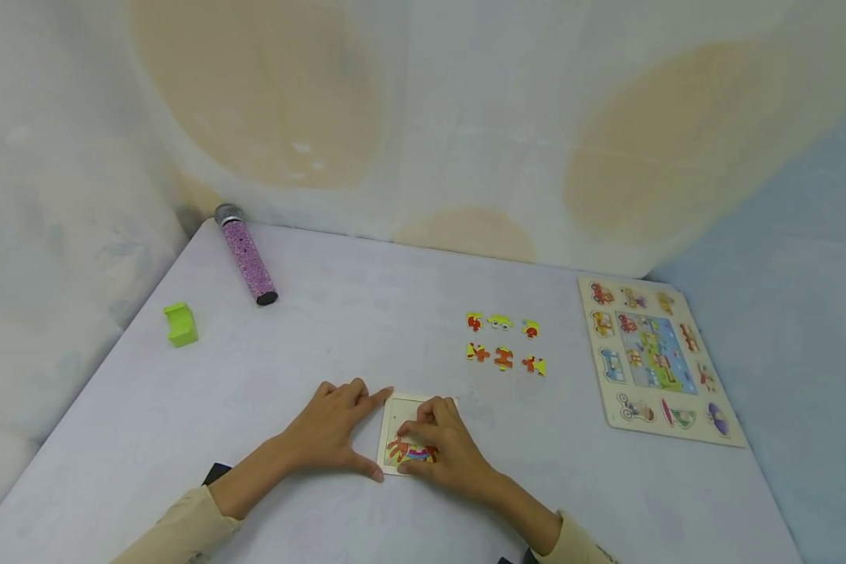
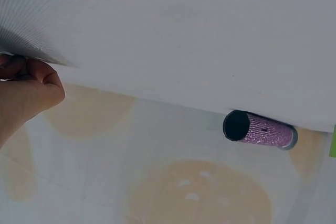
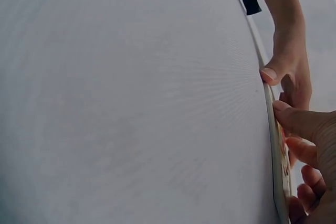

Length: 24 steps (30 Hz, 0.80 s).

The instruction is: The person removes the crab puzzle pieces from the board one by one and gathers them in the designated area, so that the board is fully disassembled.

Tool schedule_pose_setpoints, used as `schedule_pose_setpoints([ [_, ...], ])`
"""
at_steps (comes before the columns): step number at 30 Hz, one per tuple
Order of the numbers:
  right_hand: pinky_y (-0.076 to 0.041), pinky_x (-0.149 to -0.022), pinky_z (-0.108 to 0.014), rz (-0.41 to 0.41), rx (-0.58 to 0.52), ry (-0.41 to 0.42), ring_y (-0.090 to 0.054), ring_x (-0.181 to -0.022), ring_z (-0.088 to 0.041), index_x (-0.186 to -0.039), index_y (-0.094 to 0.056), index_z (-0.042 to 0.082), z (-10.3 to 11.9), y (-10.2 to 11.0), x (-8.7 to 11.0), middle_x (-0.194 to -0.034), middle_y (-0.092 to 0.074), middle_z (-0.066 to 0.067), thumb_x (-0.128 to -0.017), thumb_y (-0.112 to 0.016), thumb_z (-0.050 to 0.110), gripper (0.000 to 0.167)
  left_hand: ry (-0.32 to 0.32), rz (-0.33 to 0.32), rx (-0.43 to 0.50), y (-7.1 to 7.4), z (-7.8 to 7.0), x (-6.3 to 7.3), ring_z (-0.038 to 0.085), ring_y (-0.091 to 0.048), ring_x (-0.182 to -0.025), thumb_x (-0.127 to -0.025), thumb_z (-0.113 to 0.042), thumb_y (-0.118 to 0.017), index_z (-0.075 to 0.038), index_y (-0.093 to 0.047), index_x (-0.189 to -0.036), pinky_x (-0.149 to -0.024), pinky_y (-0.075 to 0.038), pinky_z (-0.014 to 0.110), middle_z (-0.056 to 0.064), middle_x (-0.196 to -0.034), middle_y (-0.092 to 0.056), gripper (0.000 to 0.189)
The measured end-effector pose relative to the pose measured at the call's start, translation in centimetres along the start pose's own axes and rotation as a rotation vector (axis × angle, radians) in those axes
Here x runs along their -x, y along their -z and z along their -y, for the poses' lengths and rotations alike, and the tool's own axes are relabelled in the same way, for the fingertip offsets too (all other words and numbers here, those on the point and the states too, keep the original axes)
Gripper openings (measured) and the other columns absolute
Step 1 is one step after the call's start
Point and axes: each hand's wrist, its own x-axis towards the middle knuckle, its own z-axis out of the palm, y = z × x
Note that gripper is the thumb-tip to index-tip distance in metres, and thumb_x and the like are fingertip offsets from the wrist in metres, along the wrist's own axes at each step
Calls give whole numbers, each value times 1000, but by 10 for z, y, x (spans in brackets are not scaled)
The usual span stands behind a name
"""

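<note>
A small square puzzle board (image 1: 384,439) with a pale frame lies near the front of the table. Colourful crab-like puzzle pieces (image 1: 417,452) fill its lower part. Along its left edge my left hand (image 1: 331,427) spreads, forefinger at the upper left corner and thumb at the lower left. My right hand (image 1: 451,454) reaches over the board's right side with bent fingers. Its thumb and forefinger lie on either side of the lower pieces and hide part of them. In the right wrist view, the right thumb (image 3: 296,119) is at the board's edge, close to the left thumb (image 3: 270,74).
Several loose yellow and red puzzle pieces (image 1: 504,358) lie in two rows beyond the board. A larger picture puzzle (image 1: 609,399) lies at the right. A glittery purple microphone (image 1: 249,258) and a green block (image 1: 181,324) are at the left. Patterned cloth (image 1: 465,157) hangs behind the table.
</note>
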Motion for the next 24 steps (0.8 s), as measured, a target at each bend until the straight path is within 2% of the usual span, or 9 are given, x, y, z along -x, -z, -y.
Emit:
schedule_pose_setpoints([
  [5, -34, -87, -27, -15, -12, 14, -35, -102, -12, -105, -73, 17, 0, 0, 0, -105, -44, 3, -74, -88, 29, 36, 2, 6, -7, 1, -1, 0, 7, -39, -81, -57, -91, -63, -21, -46, -149, -85, -30, 33, -8, -98, -40, 117],
  [10, -35, -87, -28, -48, -5, 76, -37, -103, -13, -105, -71, 19, -2, -1, 0, -105, -45, 1, -75, -86, 26, 35, 6, 10, -12, 1, 0, 0, 7, -39, -81, -57, -91, -62, -21, -46, -149, -84, -29, 33, -8, -98, -40, 117],
  [24, -36, -86, -29, -60, -57, 152, -37, -102, -16, -112, -73, 22, -13, 1, 6, -106, -44, 1, -85, -76, 18, 28, -7, 7, -13, 0, 0, 0, 7, -40, -81, -58, -91, -62, -20, -45, -150, -84, -29, 33, -7, -99, -41, 117],
])
